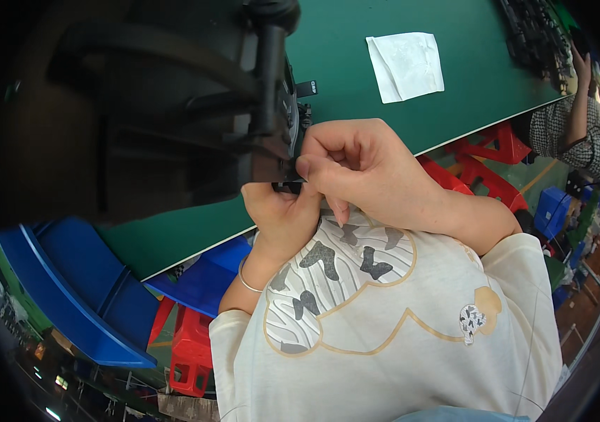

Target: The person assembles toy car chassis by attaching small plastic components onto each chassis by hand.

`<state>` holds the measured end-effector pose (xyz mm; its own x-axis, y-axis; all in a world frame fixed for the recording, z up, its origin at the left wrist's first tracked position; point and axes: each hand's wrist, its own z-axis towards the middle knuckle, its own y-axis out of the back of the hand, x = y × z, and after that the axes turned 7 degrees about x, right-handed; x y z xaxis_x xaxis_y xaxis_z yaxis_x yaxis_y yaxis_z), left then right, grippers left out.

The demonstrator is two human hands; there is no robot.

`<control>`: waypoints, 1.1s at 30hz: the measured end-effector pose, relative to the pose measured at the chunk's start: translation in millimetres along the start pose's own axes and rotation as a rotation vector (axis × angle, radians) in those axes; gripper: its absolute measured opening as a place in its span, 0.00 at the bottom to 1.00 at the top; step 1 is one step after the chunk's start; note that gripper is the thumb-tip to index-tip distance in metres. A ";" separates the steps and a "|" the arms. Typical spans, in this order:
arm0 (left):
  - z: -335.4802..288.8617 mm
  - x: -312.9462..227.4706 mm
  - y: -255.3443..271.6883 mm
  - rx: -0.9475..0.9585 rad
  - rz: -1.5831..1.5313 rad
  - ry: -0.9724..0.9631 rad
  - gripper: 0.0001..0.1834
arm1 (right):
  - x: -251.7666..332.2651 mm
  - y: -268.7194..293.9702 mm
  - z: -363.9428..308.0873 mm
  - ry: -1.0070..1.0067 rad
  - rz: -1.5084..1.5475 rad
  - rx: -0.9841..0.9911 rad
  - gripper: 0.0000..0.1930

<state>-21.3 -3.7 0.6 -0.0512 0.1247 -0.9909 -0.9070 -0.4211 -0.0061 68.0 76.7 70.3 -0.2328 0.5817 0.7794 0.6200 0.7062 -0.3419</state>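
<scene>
A large black piece of equipment point(173, 126) with a curved handle-like bar and a round knob fills the upper left, too dark and close to name. A small dark tab point(307, 88) sticks out from its right side. My right hand point(366, 165) is closed at its lower right edge, thumb and forefinger pinched together. Just below and to the left, my left hand point(282, 211) is closed too, a bangle on its wrist. A small black part point(287, 188) shows beside its thumb. The black equipment partly covers the left fingers, and what either pinch holds is hidden.
A white, flat packet point(407, 67) lies on the green table point(342, 53). Black equipment point(535, 39) stands at the far right end, near another person point(574, 130). Red stools point(486, 169) and blue bins point(75, 295) stand around the table.
</scene>
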 end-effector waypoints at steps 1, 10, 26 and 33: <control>0.4 -1.2 -1.7 -0.034 0.014 -0.021 0.14 | 1.1 0.6 0.1 -0.022 -0.018 0.024 0.11; -2.8 -1.3 1.1 -0.053 0.078 0.012 0.08 | 1.5 4.2 3.8 -0.023 -0.045 0.088 0.09; -1.7 1.9 -0.4 0.005 -0.036 0.002 0.29 | -2.6 7.6 -5.3 0.018 -0.004 0.096 0.08; -6.1 4.2 1.5 0.013 -0.068 0.030 0.29 | -6.1 4.5 -3.6 0.020 -0.004 0.086 0.06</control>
<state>-20.3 -9.2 -4.4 0.0233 0.1255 -0.9918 -0.9135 -0.4005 -0.0721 74.9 74.9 65.9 -0.2195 0.5710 0.7911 0.5526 0.7410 -0.3815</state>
